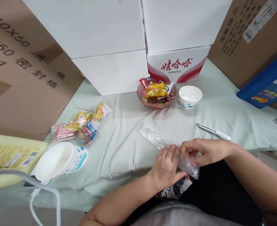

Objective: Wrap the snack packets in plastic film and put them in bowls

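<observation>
Both hands meet at the front edge of the cloth-covered table, over my lap. A clear, crinkled plastic bag [187,167] is bunched between them, and a flat strip of it reaches up and left onto the cloth. My left hand [165,164] closes over the bag with its fingers bent down. My right hand [203,152] pinches the bag from the right with curled fingers. To the right of my hands lies a silver pen [212,131]. Ahead stands a pink glass bowl [142,99] of wrapped snacks [156,91], beside a paper cup [190,99] with something whitish inside.
Several wrapped snacks [82,124] lie at left, near a tilted paper cup [78,160] and a yellow container [16,157]. A white cable [51,188] crosses the lower left. White boxes [119,72] stand behind; brown cartons [18,78] flank the table. A blue package [263,81] stands right.
</observation>
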The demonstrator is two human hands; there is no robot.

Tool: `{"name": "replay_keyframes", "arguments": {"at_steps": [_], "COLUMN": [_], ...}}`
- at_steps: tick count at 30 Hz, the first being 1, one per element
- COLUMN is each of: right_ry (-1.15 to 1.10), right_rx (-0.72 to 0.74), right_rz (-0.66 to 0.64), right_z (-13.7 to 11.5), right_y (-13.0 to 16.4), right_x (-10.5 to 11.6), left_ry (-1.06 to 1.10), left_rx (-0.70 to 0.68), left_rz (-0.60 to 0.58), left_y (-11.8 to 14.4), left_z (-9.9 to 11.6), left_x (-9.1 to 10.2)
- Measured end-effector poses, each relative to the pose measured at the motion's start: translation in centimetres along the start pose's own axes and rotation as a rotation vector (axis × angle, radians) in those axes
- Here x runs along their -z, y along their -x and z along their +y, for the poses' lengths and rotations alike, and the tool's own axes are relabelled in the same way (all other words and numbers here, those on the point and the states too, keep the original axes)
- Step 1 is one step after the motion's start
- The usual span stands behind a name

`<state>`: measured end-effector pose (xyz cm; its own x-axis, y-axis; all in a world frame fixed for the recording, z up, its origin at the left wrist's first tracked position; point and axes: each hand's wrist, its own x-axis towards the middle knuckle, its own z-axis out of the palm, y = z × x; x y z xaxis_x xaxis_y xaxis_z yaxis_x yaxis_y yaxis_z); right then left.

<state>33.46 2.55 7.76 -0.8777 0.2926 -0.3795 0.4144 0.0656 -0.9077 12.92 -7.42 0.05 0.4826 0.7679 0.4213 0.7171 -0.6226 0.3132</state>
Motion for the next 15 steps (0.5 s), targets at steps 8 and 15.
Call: {"name": "replay_keyframes", "arguments": {"at_steps": [8,15], "right_ry": [0.143,-0.017], "right_rx": [0.126,-0.081], "right_rz": [0.267,0.130], "right_z": [0.9,2.4], "right_y": [-2.0,-4.1], "right_x": [-0.2,-1.1], "left_ry": [0.714,1.235], "left_rx": [0.068,0.829], "left_rz": [-0.231,-0.003], "left_y": [0.0,-1.6], "left_z": [-0.3,-3.4], "left_x": [1.9,1.9]}}
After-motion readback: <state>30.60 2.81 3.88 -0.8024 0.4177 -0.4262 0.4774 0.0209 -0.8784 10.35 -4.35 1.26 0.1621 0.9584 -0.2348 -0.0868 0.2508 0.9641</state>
